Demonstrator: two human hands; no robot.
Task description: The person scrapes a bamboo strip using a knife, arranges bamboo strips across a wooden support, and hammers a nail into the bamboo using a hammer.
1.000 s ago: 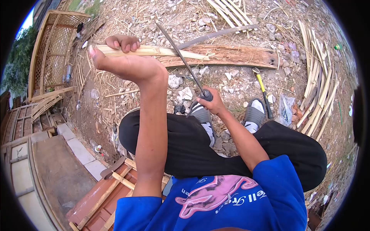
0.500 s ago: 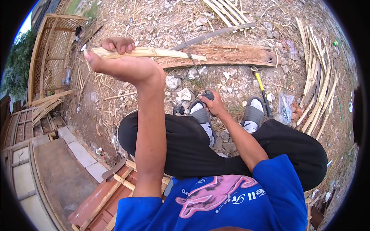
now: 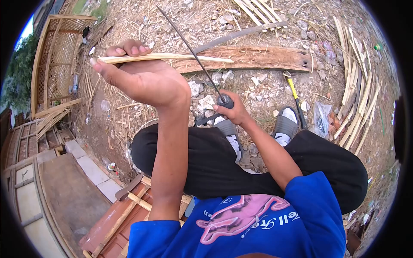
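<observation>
My left hand (image 3: 142,81) is closed around one end of a pale split wood strip (image 3: 189,56), palm turned up. The strip points right, over a weathered plank (image 3: 266,58) on the ground. My right hand (image 3: 234,109) is wrapped round the dark handle of a long, narrow-bladed knife (image 3: 183,39), seen nearly edge-on. Its blade slants up and left, crossing the strip in view; I cannot tell whether they touch. Behind the plank lies a grey curved strip (image 3: 241,35).
A yellow-and-black handled hammer (image 3: 295,101) lies by my right sandal (image 3: 286,122). Split strips (image 3: 357,94) are heaped at the right, with more strips (image 3: 258,13) at the top. A clear plastic bag (image 3: 320,120) sits near the hammer. Wooden lattice (image 3: 60,60) stands at left.
The knife's blade has swung up and left, its tip now farther beyond the strip. My right hand has turned and shifted slightly left. The wood strip has rolled, showing a narrower face.
</observation>
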